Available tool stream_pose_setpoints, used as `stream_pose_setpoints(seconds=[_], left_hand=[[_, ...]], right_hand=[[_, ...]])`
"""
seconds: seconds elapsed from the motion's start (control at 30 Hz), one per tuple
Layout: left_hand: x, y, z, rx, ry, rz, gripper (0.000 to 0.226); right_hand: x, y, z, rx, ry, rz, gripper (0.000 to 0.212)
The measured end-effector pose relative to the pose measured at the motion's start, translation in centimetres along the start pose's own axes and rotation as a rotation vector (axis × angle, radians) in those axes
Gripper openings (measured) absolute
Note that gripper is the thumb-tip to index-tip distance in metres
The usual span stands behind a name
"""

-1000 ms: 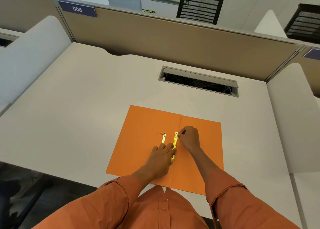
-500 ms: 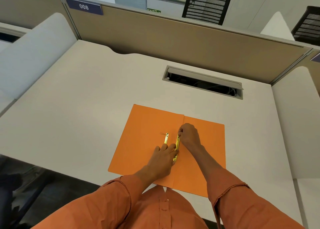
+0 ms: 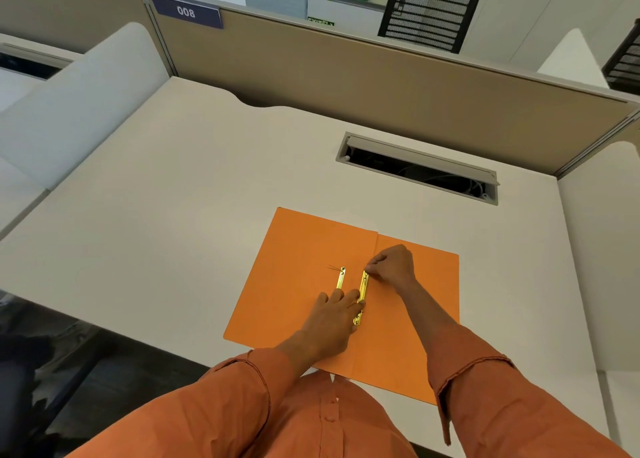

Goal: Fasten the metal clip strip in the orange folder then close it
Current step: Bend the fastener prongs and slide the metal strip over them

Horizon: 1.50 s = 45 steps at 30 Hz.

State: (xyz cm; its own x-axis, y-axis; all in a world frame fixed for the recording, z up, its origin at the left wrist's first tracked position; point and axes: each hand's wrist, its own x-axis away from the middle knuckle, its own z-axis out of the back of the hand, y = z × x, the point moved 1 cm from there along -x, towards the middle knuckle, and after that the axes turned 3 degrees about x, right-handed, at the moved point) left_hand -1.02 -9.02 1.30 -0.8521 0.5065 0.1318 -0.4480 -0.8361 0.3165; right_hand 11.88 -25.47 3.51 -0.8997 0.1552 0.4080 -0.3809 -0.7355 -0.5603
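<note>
An orange folder [image 3: 298, 249] lies open and flat on the white desk [image 3: 173, 197], near its front edge. A gold metal clip strip [image 3: 363, 286] lies along the folder's centre fold. A second, shorter gold piece [image 3: 340, 277] lies just left of it, with thin prongs at its far end. My left hand [image 3: 334, 315] presses its fingers on the near half of the long strip. My right hand [image 3: 393, 267] pinches the strip's far end with its fingertips.
An open cable slot [image 3: 419, 168] is set into the desk behind the folder. Tan partition walls [image 3: 346, 76] enclose the desk at the back, and white side panels [image 3: 69, 104] stand left and right. My orange sleeves cover the near desk edge.
My hands stay on the clip strip; the right fingertips have shifted slightly at its far end. The camera has tilted a little, so the whole scene sits slightly different in view.
</note>
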Motion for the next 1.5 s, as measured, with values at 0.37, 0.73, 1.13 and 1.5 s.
stream_pose_setpoints(seconds=[0.37, 0.73, 1.13, 1.5], left_hand=[[0.1, -0.5, -0.5, -0.028, 0.029, -0.077, 0.057], [0.1, -1.1, -0.9, 0.016, 0.028, -0.109, 0.057], [0.6, -1.1, -1.6, 0.1, 0.03, -0.047, 0.056], [-0.1, -1.9, -0.6, 0.129, -0.014, -0.088, 0.062]], right_hand=[[0.4, -0.5, 0.8, -0.398, -0.013, -0.439, 0.021], [0.3, -0.6, 0.7, -0.432, -0.067, -0.487, 0.027], [2.2, 0.5, 0.2, -0.494, 0.031, -0.258, 0.025], [9.1, 1.5, -3.3, -0.582, -0.167, -0.517, 0.032]])
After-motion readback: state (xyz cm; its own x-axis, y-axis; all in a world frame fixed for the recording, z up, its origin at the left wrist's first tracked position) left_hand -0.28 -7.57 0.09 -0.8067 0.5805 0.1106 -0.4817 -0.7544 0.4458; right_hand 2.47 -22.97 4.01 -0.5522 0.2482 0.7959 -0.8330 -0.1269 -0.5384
